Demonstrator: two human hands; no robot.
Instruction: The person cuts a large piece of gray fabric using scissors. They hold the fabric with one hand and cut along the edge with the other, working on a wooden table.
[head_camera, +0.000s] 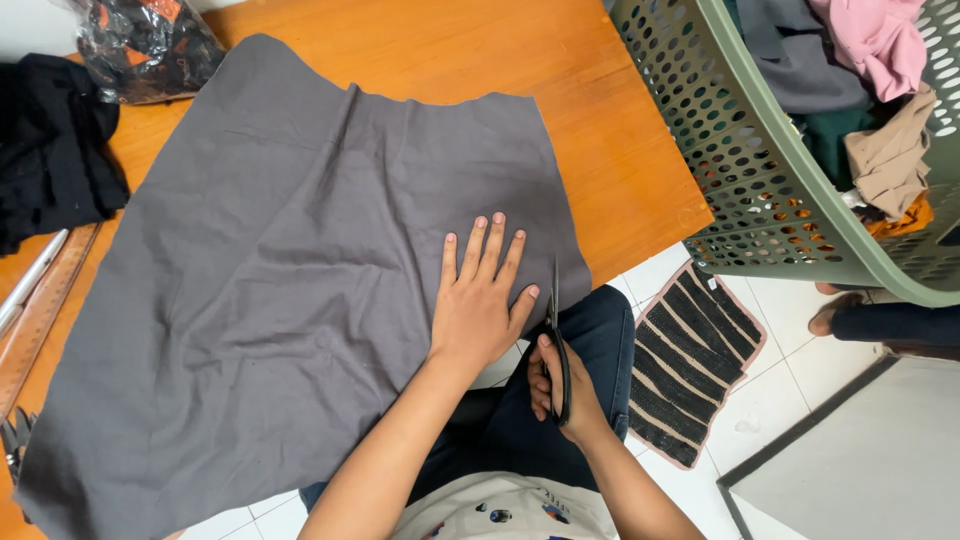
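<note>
Much of the scene runs off the frame. The grey cloth covers most of the orange wooden table, and its lower left corner drops past the bottom edge, so its full outline cannot be seen. At the far left a wooden ruler and a pale metal rod show only in part, and a small dark tool beneath them is too cut off to identify. A heap of black fabric lies at the left edge, with a crinkled dark plastic bag above it, cropped at the top. The green perforated laundry basket at the upper right is also cropped; it holds pink, grey and tan clothes.

The left hand lies flat on the cloth near its right edge, fingers straight and slightly spread, pressing down and gripping nothing. Just beside it, at the cloth's lower right edge, the right hand is closed around the handles of black scissors. The blades point away from the body along the cloth's edge; they look nearly closed, though the angle makes this hard to judge, and whether they touch the fabric is unclear.

Below the table sit the person's denim-clad legs and a striped floor mat on white tiles. Someone else's foot shows under the basket.
</note>
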